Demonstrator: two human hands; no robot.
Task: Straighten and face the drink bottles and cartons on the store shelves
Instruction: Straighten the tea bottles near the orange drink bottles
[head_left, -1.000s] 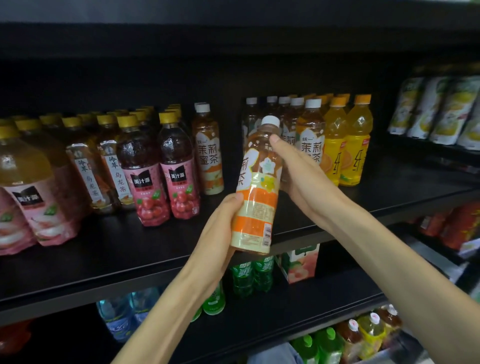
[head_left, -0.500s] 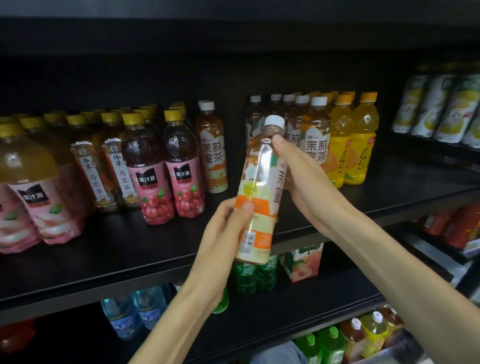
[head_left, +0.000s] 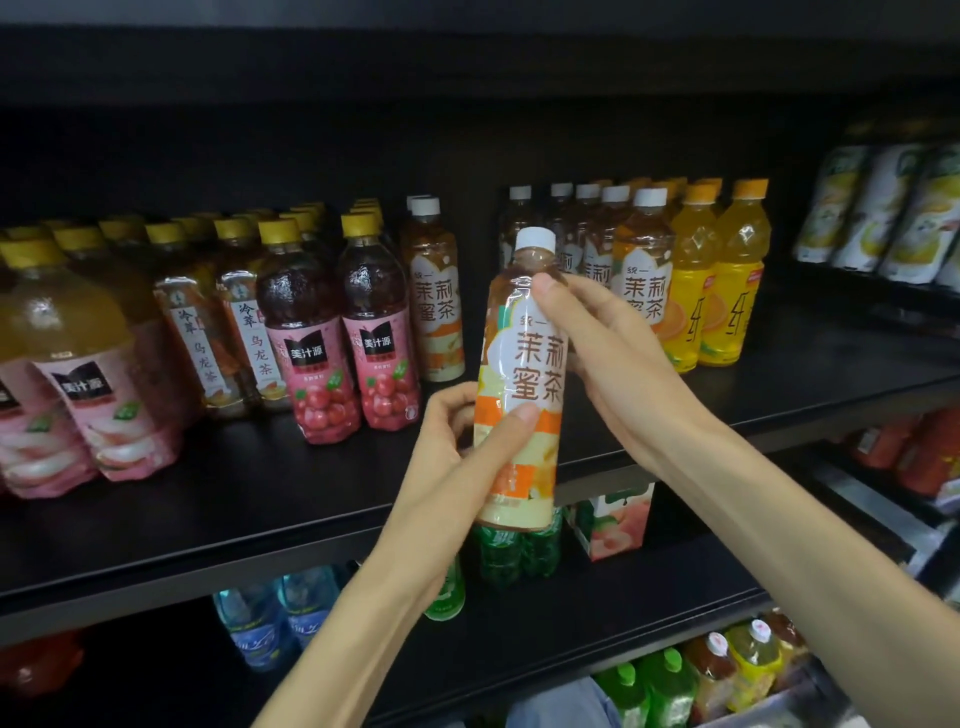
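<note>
Black shelf (head_left: 208, 519) boards stacked in 3 dim tiers carry rows of drinks — in front of them both grips clasp 1 white-capped tea bottle (head_left: 524, 374), left hand (head_left: 457, 462) low, right hand (head_left: 613, 358) near its neck, label facing out.

I face black shelving (head_left: 260, 499) with a dark back panel (head_left: 415, 145) that swallows most of the light. Another black shelf board (head_left: 571, 639) runs below it, and a second unit (head_left: 883, 306) stands to my right. The light is dim overall.
</note>
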